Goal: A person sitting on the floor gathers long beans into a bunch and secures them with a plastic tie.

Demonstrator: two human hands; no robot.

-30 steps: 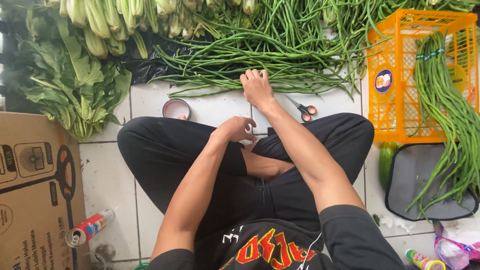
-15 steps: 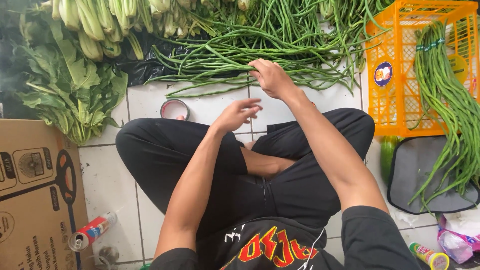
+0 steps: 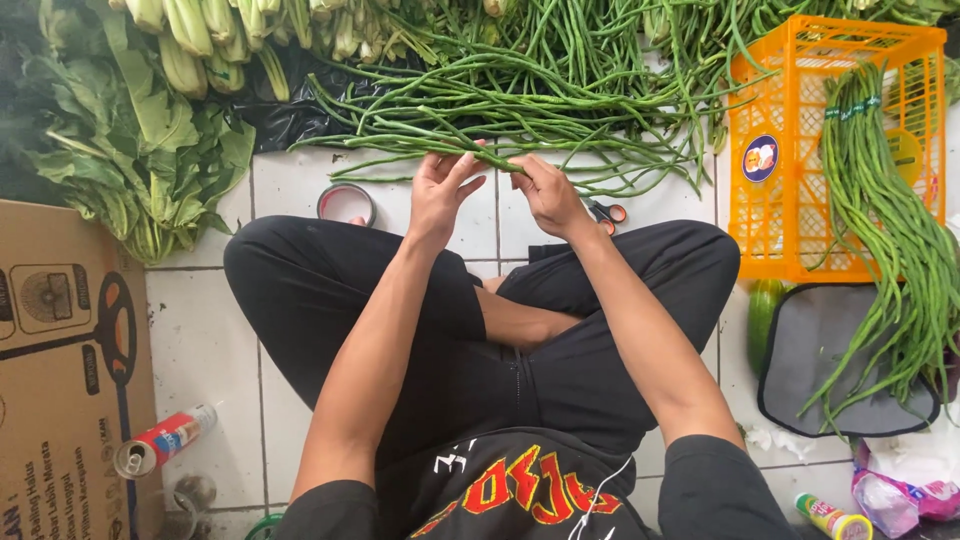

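Both hands lifted off the floor, now gripping long beans.

My left hand (image 3: 440,190) and right hand (image 3: 545,190) have come up together, pinching a few long beans (image 3: 400,143) pulled from the pile (image 3: 560,90) just ahead; tape roll (image 3: 346,204) and scissors (image 3: 606,213) lie unmoved on the tiles.

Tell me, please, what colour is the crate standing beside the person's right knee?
The crate is bright orange with an open lattice wall, seen best in the head view.

White tiled floor (image 3: 205,360) carries a heap of long beans (image 3: 560,90), leafy greens (image 3: 130,150), a tape roll (image 3: 346,203), scissors (image 3: 606,213), an orange crate (image 3: 790,200), a cardboard box (image 3: 60,370) and a can (image 3: 160,441) (tipped on its side).
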